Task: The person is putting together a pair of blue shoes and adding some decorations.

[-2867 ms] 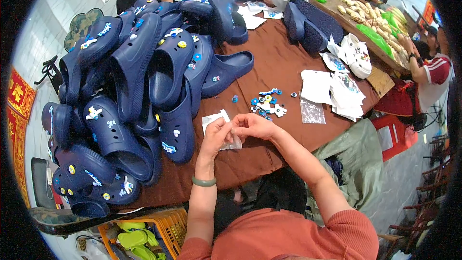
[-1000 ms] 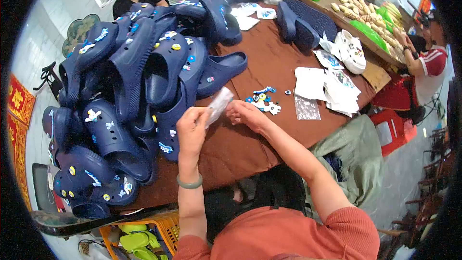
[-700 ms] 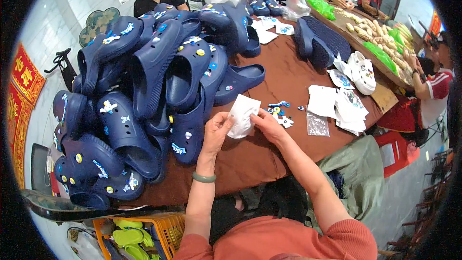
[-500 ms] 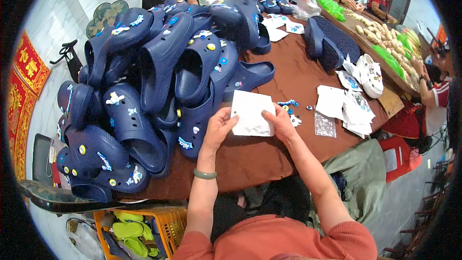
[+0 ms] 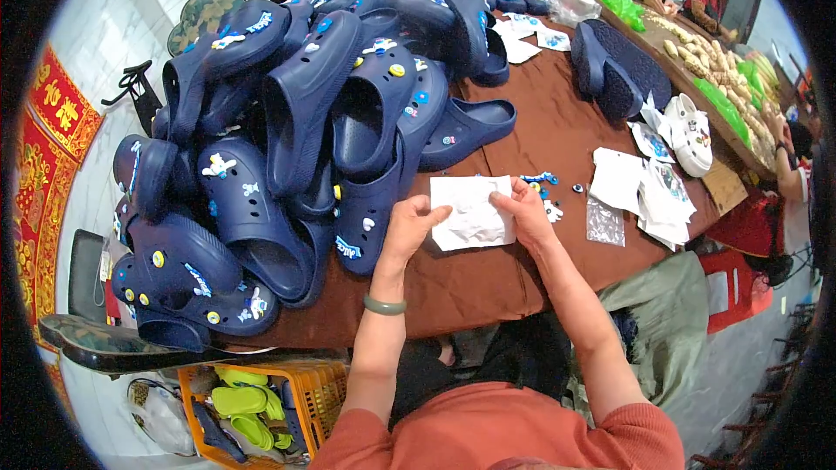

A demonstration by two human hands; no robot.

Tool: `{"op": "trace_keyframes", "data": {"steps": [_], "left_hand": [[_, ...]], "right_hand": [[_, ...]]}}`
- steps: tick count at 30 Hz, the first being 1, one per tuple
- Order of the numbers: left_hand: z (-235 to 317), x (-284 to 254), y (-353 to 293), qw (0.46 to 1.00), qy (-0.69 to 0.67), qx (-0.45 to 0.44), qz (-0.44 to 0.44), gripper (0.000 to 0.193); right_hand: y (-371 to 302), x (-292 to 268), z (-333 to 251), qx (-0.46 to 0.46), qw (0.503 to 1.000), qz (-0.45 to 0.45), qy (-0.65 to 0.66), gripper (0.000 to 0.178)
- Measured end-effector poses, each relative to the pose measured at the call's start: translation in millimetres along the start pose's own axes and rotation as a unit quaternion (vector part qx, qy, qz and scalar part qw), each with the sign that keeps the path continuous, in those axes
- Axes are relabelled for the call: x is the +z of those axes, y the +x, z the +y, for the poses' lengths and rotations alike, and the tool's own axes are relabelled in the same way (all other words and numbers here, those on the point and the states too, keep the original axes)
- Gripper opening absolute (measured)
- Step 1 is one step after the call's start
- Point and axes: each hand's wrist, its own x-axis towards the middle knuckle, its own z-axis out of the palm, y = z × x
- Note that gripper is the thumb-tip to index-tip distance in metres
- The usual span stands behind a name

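Observation:
A square white paper packet (image 5: 473,218), creased in its lower half, is held above the brown-covered table. My left hand (image 5: 416,224) pinches its left edge, and my right hand (image 5: 522,211) grips its right edge with the thumb on top. Just beyond my right hand lie small blue-and-white shoe charms (image 5: 544,179) and a white one (image 5: 552,211). To the left rises a large pile of navy clogs (image 5: 252,200) with charms fixed on their uppers; the nearest clog (image 5: 370,218) stands close to my left hand.
White paper cards (image 5: 620,176) and a clear plastic bag (image 5: 605,223) lie to the right, near a white clog (image 5: 687,135) and an upturned navy pair (image 5: 620,70). An orange crate (image 5: 318,392) holds green clogs below the table. Co-workers sit across the far side.
The packet has tilted and looks more crumpled in my hands. Both hands still hold its edges. The whole view has shifted slightly, moving the scene to the right.

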Motion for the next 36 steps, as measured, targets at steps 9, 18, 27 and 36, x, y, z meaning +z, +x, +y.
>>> {"op": "trace_keyframes", "data": {"steps": [9,18,27,36], "left_hand": [[-9.2,12.2,3.3,0.998,-0.055,0.004,-0.02,0.02],[0.6,30.8,-1.9,0.973,-0.228,-0.043,-0.011,0.016],[7.1,29.9,-8.8,0.944,-0.317,-0.076,-0.048,0.02],[2.9,17.3,-6.5,0.939,-0.3,-0.047,-0.163,0.023]], "right_hand": [[-3.1,10.0,5.4,-0.053,0.989,0.02,-0.134,0.037],[-28.2,43.0,8.2,-0.126,0.861,-0.034,-0.492,0.032],[-24.4,67.7,-22.7,0.105,0.898,-0.192,-0.381,0.031],[-26.8,60.5,-26.4,0.228,0.944,-0.139,-0.196,0.016]]}}
